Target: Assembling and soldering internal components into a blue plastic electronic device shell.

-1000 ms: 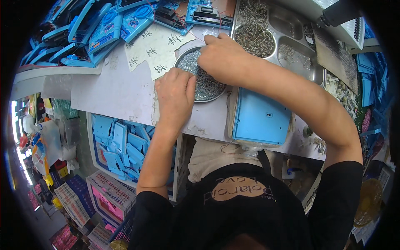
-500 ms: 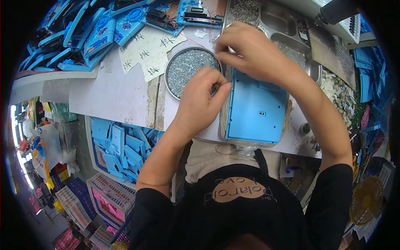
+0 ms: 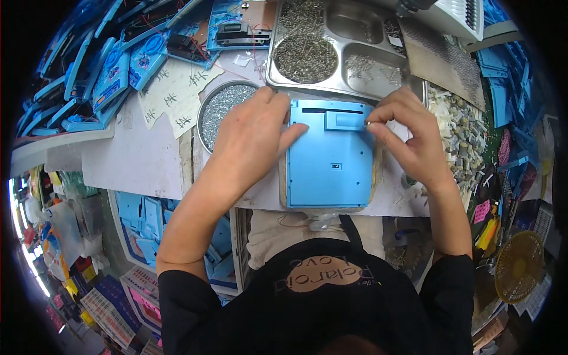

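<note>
A flat blue plastic casing (image 3: 331, 183) lies in front of me, with a slot along its far end and a raised block (image 3: 345, 121) below the slot. My left hand (image 3: 254, 127) grips the casing's far left edge, its thumb resting on top; the other fingertips are partly hidden. At the casing's right edge, beside the block, my right hand (image 3: 411, 133) pinches a tiny shiny metal piece (image 3: 368, 123) between thumb and forefinger, too small to name surely. Partly behind my left hand stands a round metal bowl (image 3: 204, 121) full of small silvery screws.
A steel compartment tray (image 3: 378, 44) with small metal parts stands at the far side. Blue casings with wires (image 3: 112, 71) pile up at far left. Small pale parts (image 3: 458, 133) lie heaped at right. A crate of blue panels (image 3: 136, 219) sits below the table's left part.
My right hand has come from the steel tray down to the casing's right edge. My left hand has left the screw bowl for the casing's left edge. The view has shifted.
</note>
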Available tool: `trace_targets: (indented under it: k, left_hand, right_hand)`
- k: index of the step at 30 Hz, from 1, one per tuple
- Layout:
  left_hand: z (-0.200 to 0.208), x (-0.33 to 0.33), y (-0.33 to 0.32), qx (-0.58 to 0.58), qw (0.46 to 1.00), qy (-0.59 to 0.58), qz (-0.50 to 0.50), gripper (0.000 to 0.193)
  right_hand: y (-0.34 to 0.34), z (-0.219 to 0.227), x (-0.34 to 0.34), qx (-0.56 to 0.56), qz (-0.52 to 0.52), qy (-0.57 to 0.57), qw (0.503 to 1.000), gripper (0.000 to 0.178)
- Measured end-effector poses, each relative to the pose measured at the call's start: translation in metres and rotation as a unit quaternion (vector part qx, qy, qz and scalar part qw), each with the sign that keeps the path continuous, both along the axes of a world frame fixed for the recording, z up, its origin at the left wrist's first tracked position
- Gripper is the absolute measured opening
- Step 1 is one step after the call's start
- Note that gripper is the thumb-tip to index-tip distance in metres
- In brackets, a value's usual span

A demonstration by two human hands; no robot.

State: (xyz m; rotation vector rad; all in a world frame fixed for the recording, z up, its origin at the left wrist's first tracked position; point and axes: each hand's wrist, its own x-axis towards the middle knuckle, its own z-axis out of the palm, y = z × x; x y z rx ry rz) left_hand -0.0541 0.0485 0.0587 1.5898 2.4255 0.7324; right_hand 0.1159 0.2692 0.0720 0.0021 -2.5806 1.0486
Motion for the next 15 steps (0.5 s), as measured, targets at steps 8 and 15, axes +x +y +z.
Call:
trace_targets:
  k: [8,15]
  left_hand:
    - [0.025,0.039,0.03,0.03,0.874,-0.485,-0.026,0.02]
    - [0.037,0.033,0.032,-0.079,0.71,-0.698,-0.055,0.019]
  right_hand:
    - [-0.017,0.008,0.008,0.148,0.039,0.114,0.982,0.026]
    - [-0.021,0.021,0.029,0.094,0.064,0.086,0.99,0.026]
